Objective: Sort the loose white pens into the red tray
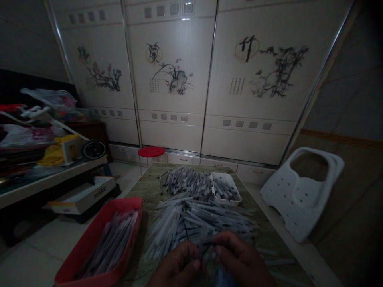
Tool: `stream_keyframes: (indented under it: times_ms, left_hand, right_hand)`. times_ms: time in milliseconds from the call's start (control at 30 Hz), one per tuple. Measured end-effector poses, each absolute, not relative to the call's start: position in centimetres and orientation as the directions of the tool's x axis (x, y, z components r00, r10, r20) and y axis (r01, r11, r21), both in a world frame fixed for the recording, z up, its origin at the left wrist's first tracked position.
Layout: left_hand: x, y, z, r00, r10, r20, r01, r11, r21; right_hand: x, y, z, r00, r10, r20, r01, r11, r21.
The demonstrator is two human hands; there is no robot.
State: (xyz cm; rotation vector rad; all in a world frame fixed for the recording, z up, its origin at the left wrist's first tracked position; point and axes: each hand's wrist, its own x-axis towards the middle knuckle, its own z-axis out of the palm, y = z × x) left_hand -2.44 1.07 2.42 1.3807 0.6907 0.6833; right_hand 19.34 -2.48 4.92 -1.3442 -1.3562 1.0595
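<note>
Low in the view, my left hand [178, 264] has its fingers pinched together at the table's near side. Close on its right, my right hand [239, 258] is curled with thumb and fingers closed. A slim translucent pen-like tube [202, 241] stands up between the fingertips, dim and blurred; what the right fingers grip is hidden. Just beyond both hands a loose heap of slim translucent tubes [209, 215] spreads over the table. Farther back lies a pile of shorter dark-tipped pen-like pieces [187, 181]. More dark-tipped pieces lie in a white tray [241, 199].
Left of the table stands a red basket [136, 233] with slim tubes inside. A red stool [151, 152] is behind the patterned table [143, 181]. A white perforated plastic seat [305, 195] leans at right; a cluttered bench [54, 177] and an open box [83, 197] are at left.
</note>
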Motion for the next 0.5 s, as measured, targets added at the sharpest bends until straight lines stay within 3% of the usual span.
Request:
stream_keyframes:
  times_ms: [133, 500]
  left_hand:
    - [-2.5, 0.8, 3.3, 0.635, 0.770, -0.071, 0.168, -0.048, 0.985]
    - [-2.5, 1.1, 3.0, 0.624, 0.781, -0.037, 0.393, -0.273, 0.878]
  right_hand:
    - [20.2, -2.9, 5.9, 0.101, 0.995, -0.011, 0.003, -0.011, -1.000]
    - [22.5, -3.3, 6.2, 0.113, 0.994, 0.002, 0.134, -0.013, -0.991]
